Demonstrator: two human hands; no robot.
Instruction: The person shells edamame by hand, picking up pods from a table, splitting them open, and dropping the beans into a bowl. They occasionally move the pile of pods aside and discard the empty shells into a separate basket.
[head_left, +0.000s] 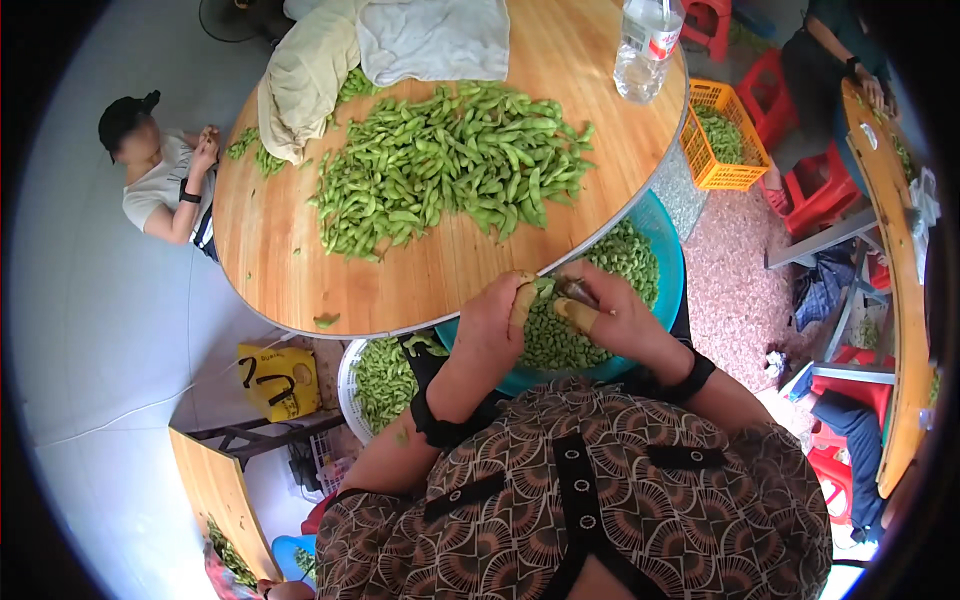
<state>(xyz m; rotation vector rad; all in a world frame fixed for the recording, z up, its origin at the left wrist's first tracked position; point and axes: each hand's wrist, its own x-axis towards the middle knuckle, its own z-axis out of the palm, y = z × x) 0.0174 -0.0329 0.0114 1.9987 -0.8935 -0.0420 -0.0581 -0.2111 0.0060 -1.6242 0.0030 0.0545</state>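
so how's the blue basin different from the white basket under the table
The blue basin is solid-walled and sits under both hands, left hand and right hand; the white basket looks slotted and sits off to the left. The basin holds small shelled beans; the basket holds what look like emptied pods. The basin looks larger. Both are round and partly tucked under the table.

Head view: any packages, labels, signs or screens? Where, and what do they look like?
Clear plastic water bottle: far edge of the round wooden table, upright, with a white and red label band.
Yellow bag with black handles and dark print: on the floor under the table's near-left edge.
No signs or screens visible.
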